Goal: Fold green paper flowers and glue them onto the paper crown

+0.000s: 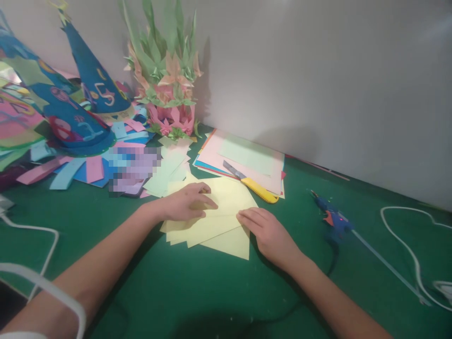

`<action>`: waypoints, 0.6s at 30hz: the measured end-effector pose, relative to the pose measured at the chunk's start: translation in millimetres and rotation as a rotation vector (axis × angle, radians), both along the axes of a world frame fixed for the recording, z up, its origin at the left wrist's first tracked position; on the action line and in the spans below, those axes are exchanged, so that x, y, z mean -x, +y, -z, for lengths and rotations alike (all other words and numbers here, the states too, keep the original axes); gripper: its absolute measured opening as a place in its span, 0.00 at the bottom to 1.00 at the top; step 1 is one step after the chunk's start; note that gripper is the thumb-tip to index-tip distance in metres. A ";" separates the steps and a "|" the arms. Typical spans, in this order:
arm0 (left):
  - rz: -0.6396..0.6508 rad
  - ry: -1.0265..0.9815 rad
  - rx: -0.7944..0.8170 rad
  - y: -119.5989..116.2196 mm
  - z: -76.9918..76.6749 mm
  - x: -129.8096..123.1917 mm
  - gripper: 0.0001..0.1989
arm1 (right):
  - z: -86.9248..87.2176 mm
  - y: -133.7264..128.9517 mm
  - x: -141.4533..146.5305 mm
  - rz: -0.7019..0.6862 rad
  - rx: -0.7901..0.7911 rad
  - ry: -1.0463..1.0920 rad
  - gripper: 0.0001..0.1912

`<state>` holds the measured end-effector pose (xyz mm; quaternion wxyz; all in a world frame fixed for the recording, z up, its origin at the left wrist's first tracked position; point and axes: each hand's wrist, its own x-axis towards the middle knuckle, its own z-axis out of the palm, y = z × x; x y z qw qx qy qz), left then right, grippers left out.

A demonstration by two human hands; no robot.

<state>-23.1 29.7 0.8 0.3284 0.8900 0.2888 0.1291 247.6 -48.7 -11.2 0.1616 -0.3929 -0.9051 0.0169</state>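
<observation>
Several pale yellow paper sheets [222, 238] lie in a fanned pile on the green table, their corners overlapping at uneven angles. My left hand [187, 202] rests over the left part of the top sheet with its fingers spread. At the right side of the pile, my right hand [264, 228] has its fingers pressed together on the edge of a yellow sheet; its thumb is hidden. Just behind the sheets lies a yellow utility knife [259, 189], its grey end resting on a stack of coloured paper [243, 146].
A blue hot glue gun [334, 219] with a long glue stick lies at right, near a white cable [406, 245]. Green paper strips [169, 162], blue cone hats [76, 113] and a folded-paper plant [171, 84] stand at back left. A pale wall [335, 84] rises behind.
</observation>
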 end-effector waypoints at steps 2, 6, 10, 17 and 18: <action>0.001 0.010 0.005 -0.3 -1.1 -0.5 0.15 | -3.5 -1.1 -2.4 0.000 -0.003 0.014 0.21; 0.003 0.044 0.004 -0.8 -3.8 -1.6 0.15 | -11.6 0.6 -3.4 0.001 -0.017 0.044 0.19; 0.003 0.052 0.003 -0.8 -4.4 -2.4 0.15 | -11.5 5.9 1.2 0.048 -0.068 0.059 0.21; 0.000 0.034 0.015 0.2 -2.4 -2.4 0.16 | -3.3 11.3 9.5 -0.109 0.010 -0.050 0.21; 0.001 0.038 0.015 0.2 -2.5 -2.4 0.16 | -3.9 12.1 11.9 -0.123 0.014 -0.052 0.21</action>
